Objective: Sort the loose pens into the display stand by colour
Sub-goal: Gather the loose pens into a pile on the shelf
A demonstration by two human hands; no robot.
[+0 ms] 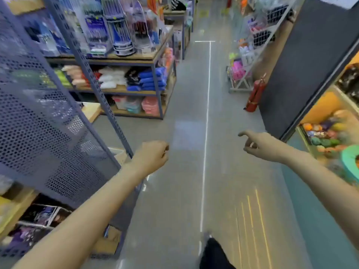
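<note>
While over smooth grey floor (186,105) | left grip (153,154) fisted, empty | right grip (260,144) loosely curled, empty

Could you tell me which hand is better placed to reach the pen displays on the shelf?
Left, probably: the left hand is on the side of the pen displays; the right hand is across the aisle.

stationery shop, stocked shelves (124,57), aisle floor (186,171)

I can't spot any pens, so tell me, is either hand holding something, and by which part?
Nothing visible. The left hand is curled into a fist, the right hand loosely open with its forefinger out; both hang over the grey aisle floor.
</note>
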